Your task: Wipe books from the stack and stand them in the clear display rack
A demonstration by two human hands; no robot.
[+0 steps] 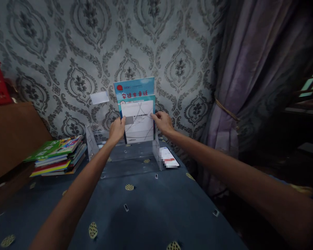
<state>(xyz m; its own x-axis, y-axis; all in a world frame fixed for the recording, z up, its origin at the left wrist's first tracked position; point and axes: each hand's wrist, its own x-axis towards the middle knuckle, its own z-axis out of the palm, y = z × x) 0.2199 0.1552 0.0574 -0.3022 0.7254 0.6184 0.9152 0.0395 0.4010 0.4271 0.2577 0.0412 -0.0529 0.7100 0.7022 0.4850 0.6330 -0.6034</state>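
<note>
Books (134, 91) are standing upright at the clear rack (157, 156), the fingers (123, 120) of your left hand (117, 130) and right hand (163, 122) gripping opposite sides, so you're wanting even pressure, squaring bottom edges between the end panels (92, 143).

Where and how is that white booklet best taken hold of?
The white booklet is probably best pinched at both side edges, left hand from the left, right hand from the right: its flat cover faces us, near upright, with a taller blue book behind.
</note>
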